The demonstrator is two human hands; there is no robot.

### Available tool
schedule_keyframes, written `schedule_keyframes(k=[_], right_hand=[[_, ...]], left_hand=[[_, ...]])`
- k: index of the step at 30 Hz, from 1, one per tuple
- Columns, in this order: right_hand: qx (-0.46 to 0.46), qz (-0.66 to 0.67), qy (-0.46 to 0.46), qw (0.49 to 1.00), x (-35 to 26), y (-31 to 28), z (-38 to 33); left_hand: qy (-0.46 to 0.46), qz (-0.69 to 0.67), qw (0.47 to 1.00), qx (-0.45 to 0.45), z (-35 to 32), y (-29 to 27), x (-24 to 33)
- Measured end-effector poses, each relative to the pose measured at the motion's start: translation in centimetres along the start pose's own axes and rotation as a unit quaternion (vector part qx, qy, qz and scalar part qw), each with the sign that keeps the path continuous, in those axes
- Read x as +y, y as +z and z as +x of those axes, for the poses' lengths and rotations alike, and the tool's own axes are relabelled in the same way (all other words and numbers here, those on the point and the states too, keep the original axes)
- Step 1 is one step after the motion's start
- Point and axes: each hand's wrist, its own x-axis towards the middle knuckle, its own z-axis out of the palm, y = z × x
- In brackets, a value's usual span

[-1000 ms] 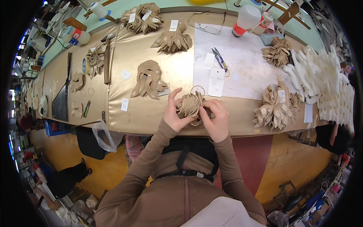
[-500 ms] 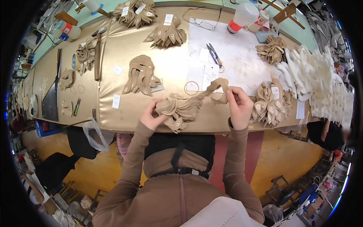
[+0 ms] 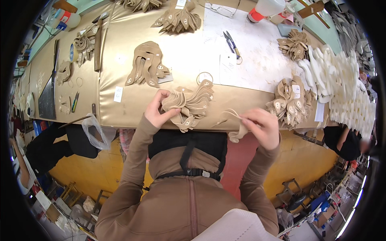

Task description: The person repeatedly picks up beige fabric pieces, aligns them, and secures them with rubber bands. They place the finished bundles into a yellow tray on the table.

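Note:
My left hand point(image 3: 157, 109) grips a bundle of tan strap pieces point(image 3: 188, 103) at the table's front edge, thumb on top and fingers behind. The stacked strips fan out to the right, their ends marked with small holes. To the right of the bundle, my right hand point(image 3: 263, 123) pinches one loose tan strap piece point(image 3: 236, 127) between thumb and fingertips. This strap curls and hangs over the table edge, apart from the bundle. A rubber band point(image 3: 204, 77) lies just beyond the bundle.
More tan strap bundles lie around: one behind my left hand point(image 3: 147, 64), one at right point(image 3: 292, 100), one at the back point(image 3: 178, 19). Snips point(image 3: 230, 43) rest on white paper point(image 3: 257, 60). White foam-like pieces point(image 3: 345, 92) pile up at right. A hammer point(image 3: 98, 44) lies at left.
My right hand has drawn the single strap away from the bundle, right and toward me. The left hand keeps its grip on the bundle. The view has shifted slightly.

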Motion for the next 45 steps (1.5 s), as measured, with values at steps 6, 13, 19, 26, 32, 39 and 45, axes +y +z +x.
schedule_keyframes(k=[6,13,19,26,32,39,45], right_hand=[[0.096,0.056,0.103,0.988,7.8,2.1,3.4],[0.147,0.060,0.152,0.976,10.1,3.0,4.3],[0.216,-0.125,0.031,0.968,7.3,3.3,4.1],[0.021,-0.081,0.032,0.996,4.4,7.2,2.4],[0.091,0.019,-0.006,0.996,-0.1,9.8,2.3],[0.021,0.285,0.129,0.949,-1.6,14.1,3.4],[0.021,0.258,0.119,0.959,-2.3,14.4,3.3]], left_hand=[[-0.014,-0.085,0.996,-0.015,-0.3,-0.6,-0.8],[0.010,-0.183,0.983,-0.018,-1.1,-0.9,-1.3],[0.015,-0.161,0.986,-0.027,-1.1,-0.7,-1.1],[0.001,-0.182,0.983,-0.012,-1.3,0.5,-0.9],[0.042,-0.140,0.989,-0.014,-2.0,1.7,-0.8],[0.061,-0.122,0.991,-0.007,-2.8,2.0,-0.4],[0.017,-0.139,0.989,0.045,-2.7,2.3,-0.5]])
